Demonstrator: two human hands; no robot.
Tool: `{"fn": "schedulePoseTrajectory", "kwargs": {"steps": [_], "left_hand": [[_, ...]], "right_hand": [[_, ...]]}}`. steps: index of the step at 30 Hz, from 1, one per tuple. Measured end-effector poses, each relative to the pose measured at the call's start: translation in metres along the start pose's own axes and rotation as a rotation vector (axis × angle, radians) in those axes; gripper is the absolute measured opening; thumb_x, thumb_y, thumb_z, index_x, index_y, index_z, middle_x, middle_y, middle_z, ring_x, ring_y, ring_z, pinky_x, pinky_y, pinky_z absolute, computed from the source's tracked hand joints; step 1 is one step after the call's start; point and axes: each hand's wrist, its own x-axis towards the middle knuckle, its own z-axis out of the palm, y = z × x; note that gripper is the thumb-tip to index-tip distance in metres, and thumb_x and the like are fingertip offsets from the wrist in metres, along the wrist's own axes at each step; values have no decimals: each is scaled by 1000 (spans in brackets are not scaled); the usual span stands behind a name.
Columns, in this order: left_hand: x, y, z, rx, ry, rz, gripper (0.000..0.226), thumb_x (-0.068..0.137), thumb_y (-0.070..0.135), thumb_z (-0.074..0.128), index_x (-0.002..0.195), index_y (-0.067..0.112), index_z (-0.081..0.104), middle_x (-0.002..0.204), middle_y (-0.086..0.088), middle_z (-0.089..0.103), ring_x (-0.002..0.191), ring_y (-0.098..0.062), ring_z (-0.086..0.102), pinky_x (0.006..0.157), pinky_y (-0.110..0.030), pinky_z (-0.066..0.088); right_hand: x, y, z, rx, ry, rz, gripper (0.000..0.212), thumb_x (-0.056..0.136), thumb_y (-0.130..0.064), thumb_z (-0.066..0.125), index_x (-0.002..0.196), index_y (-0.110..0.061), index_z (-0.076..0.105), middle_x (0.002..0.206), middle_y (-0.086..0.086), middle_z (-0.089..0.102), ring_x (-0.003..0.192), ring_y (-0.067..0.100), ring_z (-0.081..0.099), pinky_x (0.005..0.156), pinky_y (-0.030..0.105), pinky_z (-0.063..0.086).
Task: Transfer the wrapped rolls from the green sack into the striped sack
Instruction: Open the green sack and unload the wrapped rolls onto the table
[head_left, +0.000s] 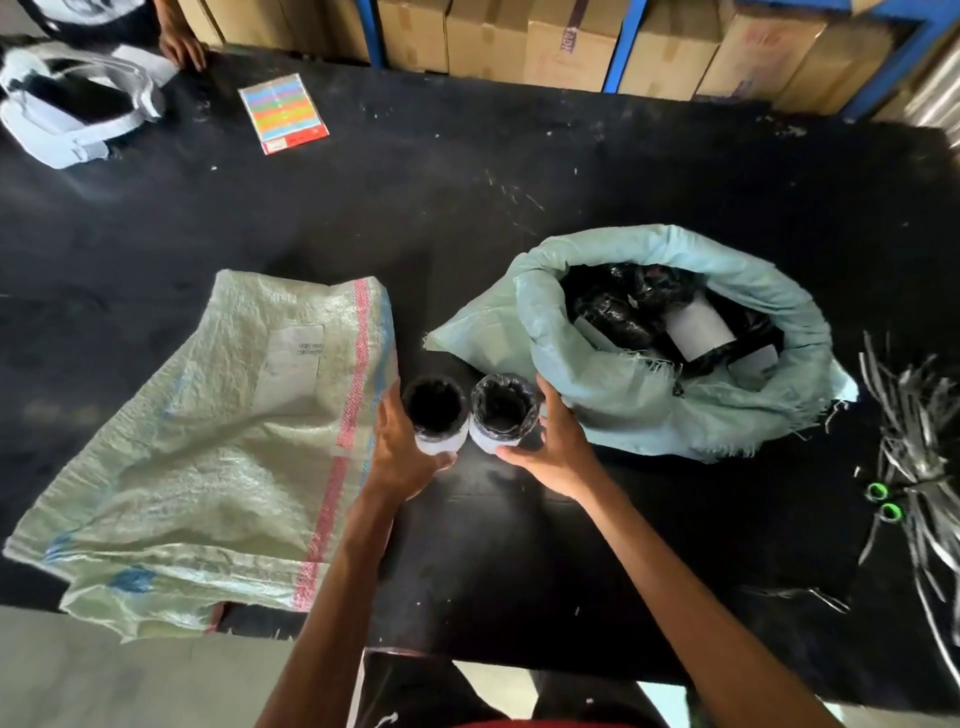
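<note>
Left hand (402, 449) grips one wrapped roll (435, 413), held upright. Right hand (558, 449) grips a second roll (503, 415). The two rolls touch side by side (black wrap at top, white below). Striped sack (208, 441) lies flat on the table (519, 208) just left of them. Green sack (649, 405) sits just right, mouth open, with more rolls (696, 325) inside. Far left: coloured card (283, 111) and another person's hand (182, 47). Cardboard boxes (571, 41) stand behind the table.

Coarse woven plastic green sack (623, 395) and striped sack (208, 441); glossy black film on rolls (501, 408); matt black table (467, 208).
</note>
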Motion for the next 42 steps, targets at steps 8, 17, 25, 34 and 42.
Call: {"fn": "schedulePoseTrajectory", "kwargs": {"steps": [8,17,25,34,42], "left_hand": [[-12,148,-21,-85,200,375,32,83,20,76,114,21,69,111,8,70,94,-11,69,87,-31,55],[69,238,96,440,-36,686,33,81,12,73,114,15,68,110,-4,67,99,-23,65,81,-34,55],[144,205,176,952,-242,654,97,82,7,72,158,2,12,165,-19,16,153,-32,15,126,-45,13],[202,191,209,884,-171,856,59,94,7,27,152,4,32,159,-16,34,150,-31,27,124,-41,11],[195,222,188,847,-339,658,98,69,42,87,150,14,38,148,-8,46,136,-27,43,116,-39,34]], "right_hand": [[-38,-33,-152,35,10,-31,31,94,-18,68,125,-22,65,105,0,76,95,12,74,88,36,59],[-1,48,-237,-230,263,187,46,89,-25,71,132,-16,59,124,1,68,106,14,67,98,34,53],[109,91,-243,-544,256,312,70,78,-36,79,135,-10,47,132,14,54,124,33,53,100,41,47],[166,119,-228,-609,399,421,104,62,-50,89,145,-18,35,139,14,51,128,35,50,102,49,44],[142,111,-244,-470,444,453,99,54,-59,86,136,-21,45,134,12,54,123,35,52,100,48,45]]}}
